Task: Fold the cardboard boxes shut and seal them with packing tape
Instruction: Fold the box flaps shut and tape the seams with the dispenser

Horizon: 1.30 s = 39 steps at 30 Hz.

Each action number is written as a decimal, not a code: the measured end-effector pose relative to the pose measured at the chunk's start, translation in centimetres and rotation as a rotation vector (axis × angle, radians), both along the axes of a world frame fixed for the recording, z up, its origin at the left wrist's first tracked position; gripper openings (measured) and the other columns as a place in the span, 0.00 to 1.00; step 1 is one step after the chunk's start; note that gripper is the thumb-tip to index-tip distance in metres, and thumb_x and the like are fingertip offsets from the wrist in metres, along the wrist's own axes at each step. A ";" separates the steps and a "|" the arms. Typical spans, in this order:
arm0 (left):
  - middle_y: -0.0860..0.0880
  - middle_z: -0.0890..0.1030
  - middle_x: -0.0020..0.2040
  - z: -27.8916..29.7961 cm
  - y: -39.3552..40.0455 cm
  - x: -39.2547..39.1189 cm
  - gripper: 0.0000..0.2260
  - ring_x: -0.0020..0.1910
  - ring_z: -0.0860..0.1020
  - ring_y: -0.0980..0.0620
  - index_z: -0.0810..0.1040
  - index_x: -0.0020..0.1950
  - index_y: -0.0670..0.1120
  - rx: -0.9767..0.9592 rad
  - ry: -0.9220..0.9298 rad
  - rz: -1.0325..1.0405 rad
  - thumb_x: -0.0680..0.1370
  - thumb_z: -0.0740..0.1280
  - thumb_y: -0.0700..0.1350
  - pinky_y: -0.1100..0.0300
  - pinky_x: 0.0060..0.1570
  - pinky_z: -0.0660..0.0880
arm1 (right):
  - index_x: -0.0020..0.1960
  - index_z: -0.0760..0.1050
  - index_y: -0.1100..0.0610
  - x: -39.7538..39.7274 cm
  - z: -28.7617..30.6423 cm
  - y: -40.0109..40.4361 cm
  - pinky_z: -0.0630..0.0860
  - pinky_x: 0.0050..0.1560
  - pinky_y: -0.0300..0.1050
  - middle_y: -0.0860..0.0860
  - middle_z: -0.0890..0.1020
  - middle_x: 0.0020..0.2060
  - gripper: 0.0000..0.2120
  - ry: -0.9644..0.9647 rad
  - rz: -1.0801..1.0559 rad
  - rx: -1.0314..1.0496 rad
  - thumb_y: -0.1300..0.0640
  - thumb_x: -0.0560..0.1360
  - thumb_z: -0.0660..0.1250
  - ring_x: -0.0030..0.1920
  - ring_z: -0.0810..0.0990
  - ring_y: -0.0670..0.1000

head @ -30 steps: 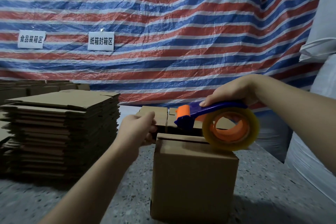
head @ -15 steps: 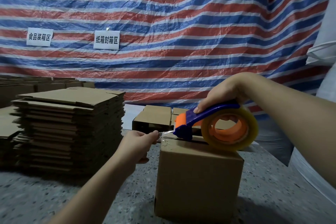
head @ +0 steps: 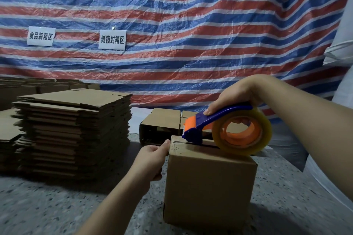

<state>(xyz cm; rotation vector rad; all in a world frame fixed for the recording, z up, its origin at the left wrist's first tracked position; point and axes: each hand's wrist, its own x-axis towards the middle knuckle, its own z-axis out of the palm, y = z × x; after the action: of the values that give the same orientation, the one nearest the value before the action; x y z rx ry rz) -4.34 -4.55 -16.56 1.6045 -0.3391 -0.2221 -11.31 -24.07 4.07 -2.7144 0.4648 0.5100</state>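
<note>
A brown cardboard box (head: 208, 189) stands on the speckled table, its top flaps folded down. My right hand (head: 236, 94) grips the blue handle of a tape dispenser (head: 215, 122) with an orange core and a clear tape roll (head: 241, 133). The dispenser rests on the box top, its blade end at the left edge of the centre seam. My left hand (head: 152, 158) is at the box's upper left side, thumb pressing the tape end against the cardboard. The other fingers are curled; what they touch is hidden.
A tall stack of flat cardboard blanks (head: 74, 131) stands at the left, with more behind it. Two assembled boxes (head: 162, 124) lie on their sides behind the worked box. A striped tarp (head: 172, 25) with two paper signs hangs at the back. White sacks (head: 340, 47) stand at the right.
My left hand moved from the box's back left corner, drew the tape end out leftward, then came down against the box's upper left side. The dispenser settled lower on the seam.
</note>
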 end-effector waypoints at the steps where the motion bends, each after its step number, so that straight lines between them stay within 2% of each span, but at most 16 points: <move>1: 0.51 0.62 0.29 -0.1 0.0 0.1 0.18 0.25 0.60 0.54 0.76 0.47 0.45 -0.013 0.016 -0.016 0.80 0.63 0.60 0.62 0.27 0.63 | 0.52 0.81 0.57 0.0 0.0 0.0 0.78 0.28 0.39 0.52 0.85 0.35 0.29 -0.001 0.001 0.003 0.35 0.63 0.72 0.30 0.83 0.48; 4: 0.50 0.66 0.31 -0.3 0.0 0.2 0.19 0.26 0.62 0.54 0.76 0.47 0.45 -0.028 0.116 -0.046 0.78 0.64 0.62 0.62 0.26 0.60 | 0.53 0.81 0.57 -0.1 -0.1 0.0 0.78 0.29 0.39 0.53 0.85 0.35 0.29 -0.008 -0.003 0.015 0.35 0.63 0.72 0.30 0.83 0.48; 7: 0.49 0.69 0.33 -1.1 0.2 0.1 0.25 0.29 0.64 0.53 0.76 0.41 0.46 -0.005 0.214 -0.099 0.73 0.65 0.69 0.63 0.25 0.60 | 0.53 0.80 0.57 -0.2 -0.2 -0.1 0.78 0.29 0.40 0.53 0.85 0.35 0.29 -0.012 0.001 0.029 0.36 0.64 0.72 0.30 0.83 0.48; 9: 0.47 0.69 0.36 -2.0 0.4 -0.2 0.29 0.32 0.65 0.51 0.73 0.39 0.45 0.002 0.271 -0.175 0.70 0.64 0.73 0.62 0.30 0.63 | 0.53 0.80 0.57 -0.3 -0.2 -0.2 0.78 0.29 0.40 0.52 0.85 0.35 0.28 -0.013 -0.002 0.043 0.36 0.64 0.72 0.30 0.82 0.47; 11: 0.46 0.70 0.37 -2.5 0.6 -0.3 0.27 0.33 0.66 0.51 0.73 0.43 0.45 0.019 0.292 -0.168 0.73 0.64 0.70 0.61 0.31 0.63 | 0.53 0.80 0.56 -0.3 -0.2 -0.1 0.78 0.29 0.40 0.52 0.85 0.35 0.27 -0.006 0.001 0.051 0.36 0.65 0.72 0.30 0.82 0.47; 14: 0.51 0.67 0.29 -1.7 0.4 0.2 0.16 0.26 0.62 0.54 0.71 0.42 0.46 0.004 0.183 0.034 0.81 0.63 0.56 0.61 0.26 0.60 | 0.52 0.81 0.56 -0.2 -0.2 0.0 0.78 0.29 0.40 0.52 0.84 0.35 0.26 -0.009 -0.003 0.044 0.36 0.66 0.72 0.30 0.82 0.47; 16: 0.52 0.64 0.29 0.1 0.1 0.6 0.16 0.26 0.61 0.54 0.68 0.40 0.47 -0.041 0.061 0.117 0.83 0.59 0.55 0.61 0.27 0.58 | 0.51 0.81 0.56 -0.1 -0.1 0.1 0.78 0.30 0.39 0.52 0.84 0.35 0.26 -0.006 -0.005 0.038 0.36 0.65 0.72 0.29 0.81 0.48; 18: 0.52 0.64 0.28 2.2 -0.6 0.8 0.17 0.25 0.61 0.55 0.68 0.39 0.48 -0.004 -0.045 0.144 0.82 0.58 0.57 0.63 0.26 0.57 | 0.52 0.81 0.57 -0.1 -0.1 -0.1 0.78 0.29 0.39 0.52 0.84 0.35 0.27 -0.014 -0.006 0.038 0.35 0.65 0.72 0.29 0.81 0.48; 20: 0.52 0.66 0.28 3.3 -1.3 0.5 0.19 0.24 0.63 0.55 0.74 0.39 0.46 0.095 -0.088 0.097 0.81 0.60 0.59 0.66 0.22 0.58 | 0.53 0.81 0.58 0.0 -0.2 -0.3 0.78 0.30 0.39 0.52 0.84 0.35 0.30 -0.021 -0.011 0.041 0.35 0.63 0.73 0.30 0.81 0.48; 22: 0.50 0.72 0.32 3.1 -1.6 0.2 0.20 0.28 0.68 0.54 0.81 0.48 0.43 0.151 -0.074 0.010 0.80 0.62 0.59 0.66 0.22 0.61 | 0.53 0.81 0.58 0.1 -0.1 -0.3 0.78 0.29 0.40 0.53 0.85 0.36 0.30 -0.019 -0.018 0.042 0.35 0.62 0.73 0.30 0.82 0.48; 24: 0.47 0.75 0.37 2.5 -1.6 0.1 0.21 0.33 0.71 0.52 0.80 0.55 0.41 0.136 -0.043 -0.022 0.80 0.63 0.59 0.65 0.24 0.63 | 0.52 0.81 0.58 0.3 -0.1 -0.3 0.78 0.29 0.40 0.53 0.85 0.35 0.29 -0.007 -0.020 0.045 0.36 0.63 0.73 0.29 0.82 0.48; 26: 0.47 0.74 0.37 2.3 -1.4 0.2 0.20 0.33 0.71 0.51 0.80 0.53 0.41 0.130 -0.039 -0.021 0.80 0.63 0.58 0.64 0.24 0.63 | 0.52 0.81 0.58 0.4 -0.1 -0.3 0.78 0.28 0.40 0.53 0.84 0.35 0.29 0.004 -0.021 0.049 0.36 0.64 0.73 0.29 0.82 0.48; 29: 0.49 0.72 0.34 2.8 -1.2 0.1 0.17 0.29 0.68 0.54 0.80 0.49 0.44 0.178 -0.060 -0.032 0.81 0.61 0.57 0.66 0.22 0.61 | 0.54 0.82 0.58 0.7 0.1 -0.2 0.79 0.30 0.41 0.54 0.85 0.37 0.32 0.024 -0.026 0.014 0.35 0.62 0.74 0.31 0.83 0.49; 32: 0.50 0.70 0.32 3.5 -1.1 -0.2 0.16 0.26 0.65 0.55 0.79 0.49 0.44 0.251 -0.095 -0.047 0.82 0.60 0.55 0.67 0.20 0.59 | 0.55 0.82 0.59 1.0 0.5 -0.1 0.80 0.33 0.43 0.55 0.86 0.39 0.36 0.061 -0.027 -0.062 0.34 0.57 0.76 0.34 0.84 0.50; 36: 0.50 0.70 0.33 3.9 -0.8 -0.5 0.17 0.28 0.65 0.55 0.80 0.50 0.44 0.294 -0.110 -0.064 0.82 0.60 0.56 0.67 0.21 0.59 | 0.56 0.82 0.59 0.9 1.2 -0.7 0.81 0.35 0.44 0.56 0.86 0.41 0.37 0.099 -0.031 -0.096 0.33 0.57 0.77 0.36 0.85 0.52; 39: 0.50 0.71 0.33 3.8 -0.8 -0.5 0.16 0.30 0.66 0.55 0.79 0.46 0.46 0.298 -0.130 -0.061 0.82 0.60 0.56 0.66 0.23 0.60 | 0.58 0.83 0.58 -0.3 1.6 -2.9 0.82 0.42 0.46 0.58 0.85 0.47 0.44 0.109 -0.049 -0.088 0.30 0.52 0.81 0.42 0.84 0.53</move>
<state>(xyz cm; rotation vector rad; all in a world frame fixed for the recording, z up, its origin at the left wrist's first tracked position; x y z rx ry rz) -4.85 -5.32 -12.77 1.9096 -0.4720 -0.2232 -11.58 -26.98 5.70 -2.7611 0.5943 0.6411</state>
